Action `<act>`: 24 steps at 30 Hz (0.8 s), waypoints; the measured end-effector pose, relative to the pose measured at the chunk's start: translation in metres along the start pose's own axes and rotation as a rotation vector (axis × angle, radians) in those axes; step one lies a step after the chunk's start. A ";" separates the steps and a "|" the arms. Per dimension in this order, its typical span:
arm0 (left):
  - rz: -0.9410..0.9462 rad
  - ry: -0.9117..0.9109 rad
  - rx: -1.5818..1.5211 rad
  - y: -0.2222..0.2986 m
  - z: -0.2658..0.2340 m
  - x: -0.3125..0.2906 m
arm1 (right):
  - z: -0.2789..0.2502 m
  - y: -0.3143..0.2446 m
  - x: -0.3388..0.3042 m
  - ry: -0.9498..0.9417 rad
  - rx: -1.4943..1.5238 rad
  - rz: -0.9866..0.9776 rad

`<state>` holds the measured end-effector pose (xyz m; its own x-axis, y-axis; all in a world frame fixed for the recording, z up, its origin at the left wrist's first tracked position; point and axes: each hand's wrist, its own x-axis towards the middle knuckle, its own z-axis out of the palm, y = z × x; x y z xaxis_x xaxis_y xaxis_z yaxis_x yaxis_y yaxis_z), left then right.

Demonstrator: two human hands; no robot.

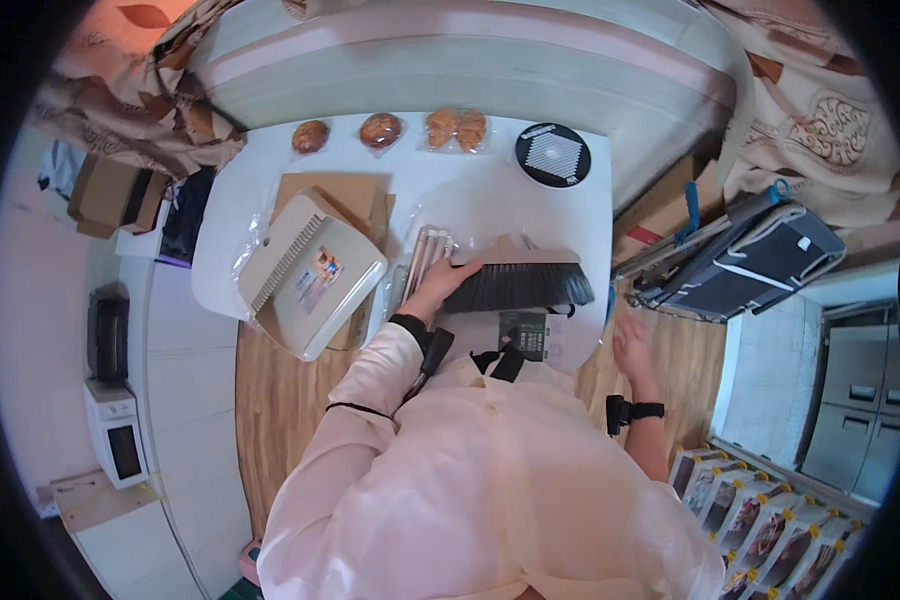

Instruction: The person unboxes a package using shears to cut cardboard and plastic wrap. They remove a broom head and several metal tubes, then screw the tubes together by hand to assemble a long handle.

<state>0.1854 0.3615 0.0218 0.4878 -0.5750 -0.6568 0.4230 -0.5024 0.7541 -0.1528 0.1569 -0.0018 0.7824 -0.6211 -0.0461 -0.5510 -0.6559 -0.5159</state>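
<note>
Dark card [523, 335] lies at the near edge of the white table [582, 225]. To its right, past the table's edge, the right hand [630, 347] hangs above the wooden floor, fingers loosely extended, with nothing visible in it. The left hand [440, 287] grips the left end of the broom head [520, 280], over the near part of the table, its black bristles toward the person. No pole shows fitted to it; the metal tubes [423, 260] lie loose just beyond the left hand, so joining looks not yet done. Left of them, the dustpan [345, 265] rests tilted on cardboard [370, 197], its body looking complete, no handle visible on it. Wrapped bread [380, 130] and a black disc [553, 155] line the far edge, apparently untouched.
</note>
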 end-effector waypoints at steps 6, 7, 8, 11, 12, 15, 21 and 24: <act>0.389 0.387 0.870 0.015 -0.026 -0.048 | -0.004 -0.016 0.024 0.057 -0.035 -0.060; 0.255 0.349 0.877 0.008 -0.036 -0.054 | 0.001 -0.015 0.029 0.081 -0.041 -0.076; 0.247 0.363 0.871 -0.008 -0.044 -0.061 | 0.000 -0.020 0.035 0.073 -0.038 -0.091; 0.194 0.465 1.069 -0.063 -0.057 -0.075 | -0.009 -0.045 0.048 0.046 0.002 -0.143; 0.179 0.403 0.982 -0.073 -0.060 -0.075 | -0.012 -0.054 0.051 0.032 0.014 -0.174; 0.148 0.366 0.880 -0.083 -0.061 -0.069 | -0.012 -0.068 0.059 -0.005 0.021 -0.237; 0.133 0.307 0.751 -0.041 -0.064 -0.086 | -0.018 -0.091 0.067 -0.039 0.070 -0.290; 0.127 0.295 0.782 -0.018 -0.066 -0.112 | -0.026 -0.108 0.065 -0.039 0.114 -0.247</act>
<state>0.1739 0.4770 0.0820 0.7210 -0.5200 -0.4579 -0.2457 -0.8098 0.5328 -0.0504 0.1764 0.0727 0.9008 -0.4300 0.0610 -0.3080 -0.7315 -0.6083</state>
